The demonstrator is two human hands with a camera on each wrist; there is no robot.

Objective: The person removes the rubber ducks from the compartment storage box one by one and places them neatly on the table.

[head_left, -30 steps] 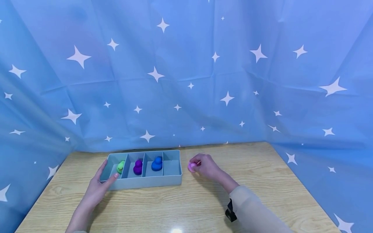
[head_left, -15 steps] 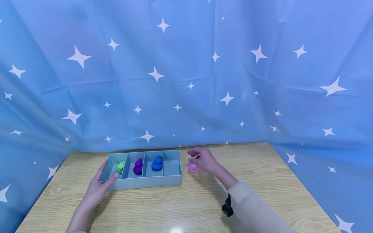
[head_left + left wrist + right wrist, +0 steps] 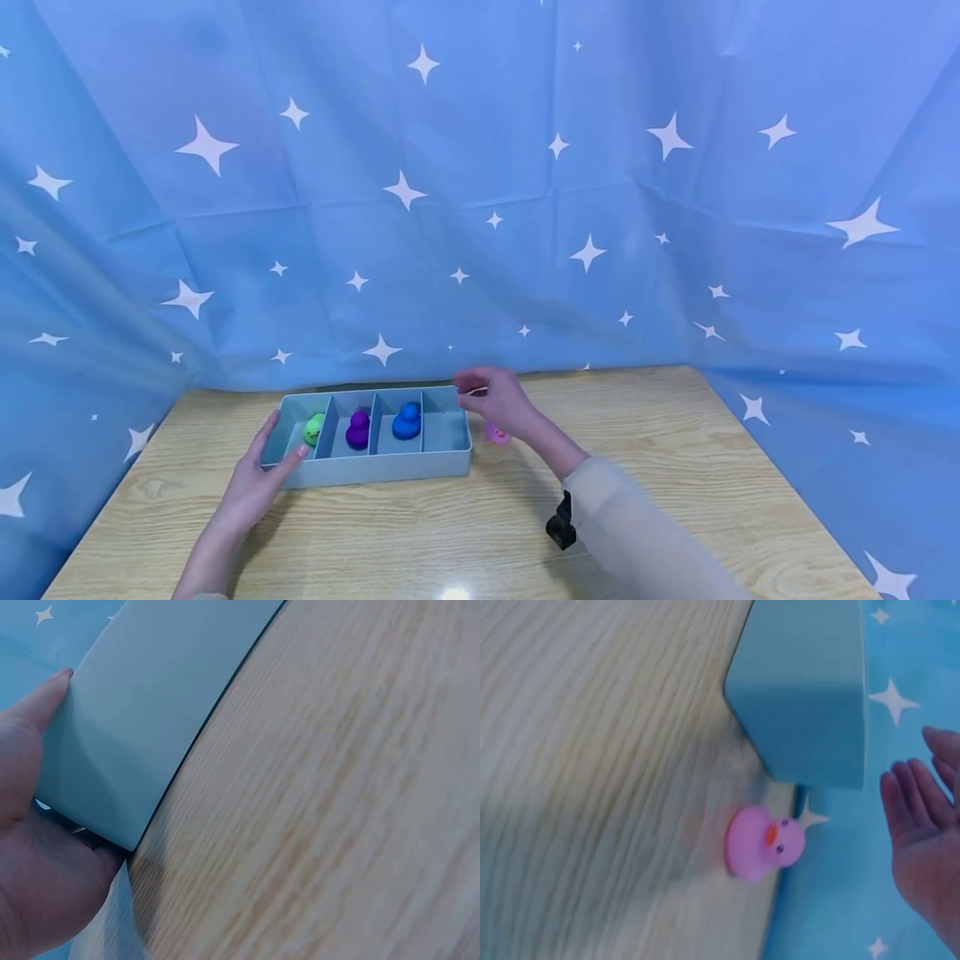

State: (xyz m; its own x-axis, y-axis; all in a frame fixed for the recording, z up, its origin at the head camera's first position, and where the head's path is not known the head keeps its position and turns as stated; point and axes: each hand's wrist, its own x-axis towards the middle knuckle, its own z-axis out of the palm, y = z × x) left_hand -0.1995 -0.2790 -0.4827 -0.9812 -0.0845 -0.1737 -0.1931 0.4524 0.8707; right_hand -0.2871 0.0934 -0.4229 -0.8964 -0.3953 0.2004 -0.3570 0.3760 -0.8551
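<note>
My left hand [image 3: 252,485] grips the left end of a grey-blue divided tray [image 3: 375,472], its thumb at the front rim. In the left wrist view that hand [image 3: 45,877] wraps the tray's corner. A green rubber duck [image 3: 312,429], a purple duck [image 3: 358,430] and a blue duck [image 3: 407,422] each sit in their own compartment; the rightmost one holds no duck. My right hand [image 3: 498,400] hovers over the tray's right end, fingers extended, holding nothing. Below it a pink rubber duck [image 3: 754,844] stands on the table beside the tray, partly hidden in the head view.
The wooden table [image 3: 390,542] reaches back to a blue curtain [image 3: 480,208] with white stars, which also hangs at both sides. A black device [image 3: 561,523] is strapped at the right wrist.
The right hand has let go of the pink duck, which stays on the table. It has since risen and moved left over the tray's right end. The left hand keeps its place.
</note>
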